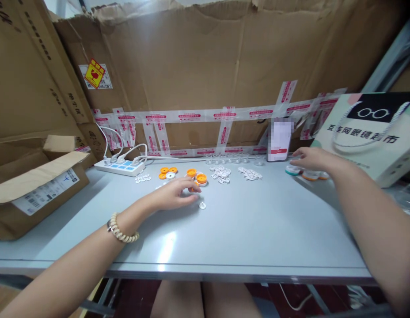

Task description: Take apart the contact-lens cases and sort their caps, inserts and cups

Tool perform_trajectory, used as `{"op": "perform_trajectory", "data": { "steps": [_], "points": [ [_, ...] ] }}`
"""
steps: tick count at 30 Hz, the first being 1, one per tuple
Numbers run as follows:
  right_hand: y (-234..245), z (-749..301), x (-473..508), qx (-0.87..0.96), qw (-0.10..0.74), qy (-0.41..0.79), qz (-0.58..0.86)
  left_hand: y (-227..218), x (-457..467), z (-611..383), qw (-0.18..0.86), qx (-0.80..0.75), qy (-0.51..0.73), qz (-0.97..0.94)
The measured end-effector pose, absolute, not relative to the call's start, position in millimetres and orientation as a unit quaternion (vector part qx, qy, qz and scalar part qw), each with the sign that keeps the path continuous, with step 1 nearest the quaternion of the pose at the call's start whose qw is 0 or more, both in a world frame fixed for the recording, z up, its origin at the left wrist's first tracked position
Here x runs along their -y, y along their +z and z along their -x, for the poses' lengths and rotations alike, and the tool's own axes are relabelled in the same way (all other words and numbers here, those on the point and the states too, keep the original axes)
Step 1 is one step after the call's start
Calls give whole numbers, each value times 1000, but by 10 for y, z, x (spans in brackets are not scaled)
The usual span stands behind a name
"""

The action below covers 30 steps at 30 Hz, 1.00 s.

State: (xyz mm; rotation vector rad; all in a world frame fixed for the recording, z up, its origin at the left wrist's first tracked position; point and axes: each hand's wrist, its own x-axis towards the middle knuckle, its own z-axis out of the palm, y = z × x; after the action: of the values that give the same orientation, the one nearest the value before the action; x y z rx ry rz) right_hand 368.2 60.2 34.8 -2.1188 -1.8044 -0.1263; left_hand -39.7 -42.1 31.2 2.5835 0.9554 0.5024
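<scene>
My left hand (176, 194) rests on the grey table (244, 229), fingers curled loosely over small parts beside orange and white round pieces (200, 178); a small white disc (202, 205) lies just right of it. What the fingers hold is hidden. My right hand (313, 158) reaches far right with fingers stretched flat over a row of round cases (293, 170), green and orange, next to a phone (279, 140) leaning upright.
Piles of small white plastic parts (250, 173) and clear cups (231, 157) lie at the back. A white power strip (120, 166) sits at the back left. An open cardboard box (36, 185) stands at left, a paper bag (373, 132) at right. Taped cardboard walls the back.
</scene>
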Motion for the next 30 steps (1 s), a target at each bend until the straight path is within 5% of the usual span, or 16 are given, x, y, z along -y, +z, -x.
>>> {"op": "perform_trajectory", "data": {
  "steps": [9, 14, 22, 30],
  "points": [
    [354, -3586, -525, 667, 62, 58, 740, 215, 445, 327, 203, -317, 147, -915],
    [469, -3312, -309, 761, 1, 212, 613, 199, 471, 284, 193, -312, 148, -918],
    [402, -2079, 298, 870, 91, 328, 357, 375, 431, 440, 124, -344, 166, -916],
    [335, -1933, 426, 872, 106, 347, 328, 677, 115, 1313, 65, -583, 137, -798]
  ]
}}
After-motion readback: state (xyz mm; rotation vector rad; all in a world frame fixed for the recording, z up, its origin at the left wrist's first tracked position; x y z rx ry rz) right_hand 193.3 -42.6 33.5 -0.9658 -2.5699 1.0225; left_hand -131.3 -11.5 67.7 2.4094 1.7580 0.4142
